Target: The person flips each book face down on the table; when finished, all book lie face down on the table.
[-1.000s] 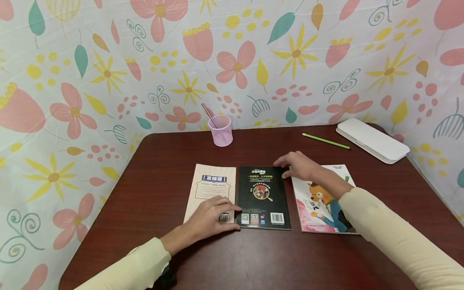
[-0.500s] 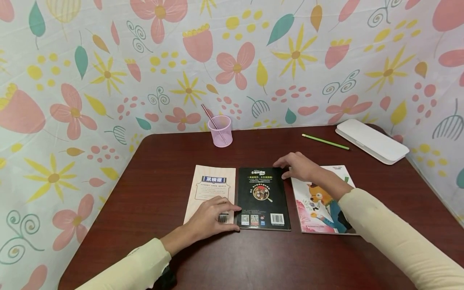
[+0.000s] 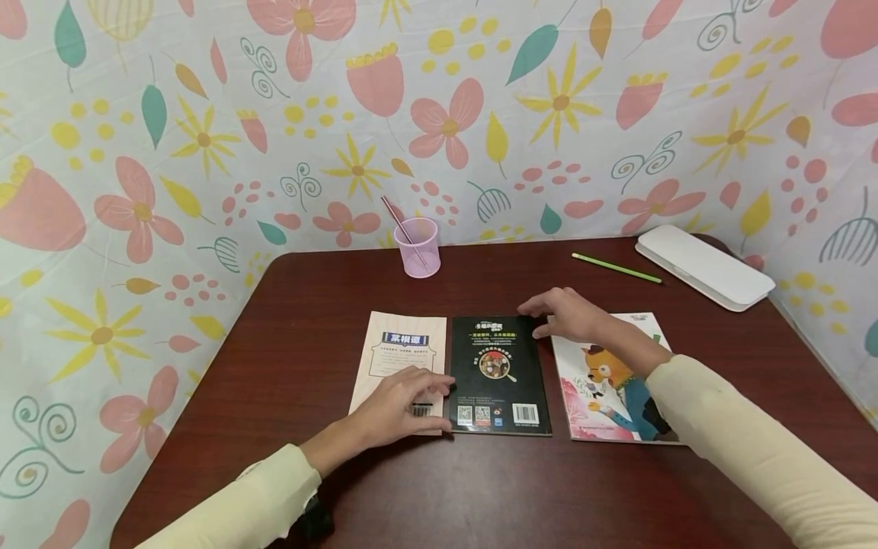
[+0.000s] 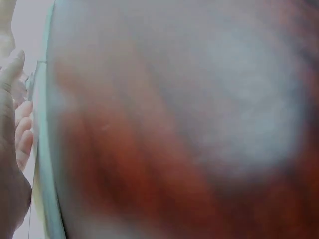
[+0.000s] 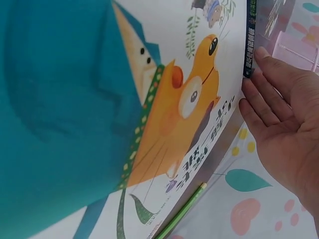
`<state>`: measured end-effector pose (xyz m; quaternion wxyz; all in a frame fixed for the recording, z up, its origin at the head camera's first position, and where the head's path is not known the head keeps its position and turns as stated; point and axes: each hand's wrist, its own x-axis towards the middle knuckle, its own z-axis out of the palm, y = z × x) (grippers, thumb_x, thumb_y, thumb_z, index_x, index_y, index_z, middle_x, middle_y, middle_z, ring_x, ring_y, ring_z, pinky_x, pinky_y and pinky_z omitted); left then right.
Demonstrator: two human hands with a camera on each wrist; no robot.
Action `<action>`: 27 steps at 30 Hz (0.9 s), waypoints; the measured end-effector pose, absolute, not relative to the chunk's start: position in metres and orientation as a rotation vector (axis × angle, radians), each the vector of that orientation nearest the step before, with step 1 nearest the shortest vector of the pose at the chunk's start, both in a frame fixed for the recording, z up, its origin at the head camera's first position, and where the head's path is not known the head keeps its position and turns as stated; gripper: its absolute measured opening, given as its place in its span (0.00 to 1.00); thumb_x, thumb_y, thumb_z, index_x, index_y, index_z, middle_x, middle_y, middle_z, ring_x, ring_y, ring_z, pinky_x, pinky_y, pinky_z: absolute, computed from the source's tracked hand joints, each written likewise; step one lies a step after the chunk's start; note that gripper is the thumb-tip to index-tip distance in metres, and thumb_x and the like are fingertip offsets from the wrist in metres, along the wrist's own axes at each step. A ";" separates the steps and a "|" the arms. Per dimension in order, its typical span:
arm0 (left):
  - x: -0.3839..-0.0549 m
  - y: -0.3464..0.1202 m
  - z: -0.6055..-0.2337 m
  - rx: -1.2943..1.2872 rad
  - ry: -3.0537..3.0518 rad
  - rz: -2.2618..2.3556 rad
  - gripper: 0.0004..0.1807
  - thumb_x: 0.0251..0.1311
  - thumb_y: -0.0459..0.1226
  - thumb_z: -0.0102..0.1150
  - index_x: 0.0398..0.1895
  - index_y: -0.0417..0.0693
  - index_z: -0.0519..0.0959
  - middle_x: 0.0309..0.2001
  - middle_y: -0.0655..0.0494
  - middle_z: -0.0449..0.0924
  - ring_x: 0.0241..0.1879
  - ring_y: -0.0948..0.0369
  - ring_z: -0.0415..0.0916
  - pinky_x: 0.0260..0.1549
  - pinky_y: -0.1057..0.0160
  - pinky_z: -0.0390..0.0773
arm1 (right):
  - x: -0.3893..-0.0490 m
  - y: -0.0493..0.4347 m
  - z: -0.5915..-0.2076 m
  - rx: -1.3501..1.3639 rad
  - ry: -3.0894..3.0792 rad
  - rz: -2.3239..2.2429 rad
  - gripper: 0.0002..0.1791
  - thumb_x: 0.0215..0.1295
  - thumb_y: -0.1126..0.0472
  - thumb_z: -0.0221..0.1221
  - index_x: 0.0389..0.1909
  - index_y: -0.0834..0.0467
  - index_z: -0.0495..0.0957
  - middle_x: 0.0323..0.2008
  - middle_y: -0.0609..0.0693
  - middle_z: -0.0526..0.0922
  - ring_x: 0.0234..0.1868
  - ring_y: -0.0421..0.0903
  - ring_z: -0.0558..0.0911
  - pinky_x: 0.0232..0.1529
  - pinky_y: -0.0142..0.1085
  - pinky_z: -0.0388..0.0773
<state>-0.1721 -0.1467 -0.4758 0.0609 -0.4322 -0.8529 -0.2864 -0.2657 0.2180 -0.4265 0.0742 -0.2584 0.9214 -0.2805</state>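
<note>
A black book (image 3: 497, 381) lies back cover up on the table between two other books. On its left is a beige book (image 3: 405, 324); on its right a picture book (image 3: 583, 412) shows an orange animal in blue. My left hand (image 3: 401, 404) lies over the lower beige book, fingers spread, with thumb and fingertips at the black book's left edge. My right hand (image 3: 572, 314) is at the black book's top right corner, its fingers fairly straight in the right wrist view. The left wrist view is mostly blurred; part of the left hand (image 4: 10, 134) shows at its left edge.
At the back of the dark wooden table (image 3: 309, 290) stands a pink cup (image 3: 420, 255) with a thin stick in it. A green pencil (image 3: 617, 268) and a white case (image 3: 706, 267) lie at the back right. A flowered cloth hangs behind.
The left hand's fingers have lifted and spread slightly off the black book's left edge, showing more of the beige book's lower edge. The right hand and the books hold nearly still.
</note>
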 end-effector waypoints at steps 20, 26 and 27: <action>-0.218 -0.127 -0.433 -1.123 -2.769 -1.113 0.40 0.71 0.52 0.68 0.82 0.54 0.66 0.74 0.64 0.73 0.73 0.58 0.71 0.69 0.51 0.73 | -0.248 0.273 -0.429 -0.619 2.732 -0.903 0.38 0.64 0.62 0.76 0.73 0.67 0.73 0.65 0.70 0.79 0.51 0.60 0.82 0.39 0.44 0.87; -0.225 -0.097 -0.426 -1.119 -2.857 -1.100 0.48 0.68 0.56 0.70 0.86 0.59 0.58 0.80 0.64 0.64 0.76 0.61 0.65 0.73 0.51 0.67 | -0.240 0.293 -0.429 -0.537 2.775 -0.898 0.38 0.62 0.60 0.77 0.71 0.68 0.75 0.60 0.71 0.81 0.49 0.59 0.82 0.41 0.43 0.85; -0.226 -0.092 -0.425 -1.120 -2.873 -1.088 0.49 0.68 0.57 0.70 0.86 0.59 0.57 0.81 0.64 0.62 0.77 0.60 0.64 0.74 0.51 0.67 | -0.239 0.296 -0.429 -0.519 2.784 -0.893 0.38 0.62 0.59 0.77 0.71 0.67 0.75 0.61 0.71 0.81 0.51 0.60 0.81 0.43 0.44 0.85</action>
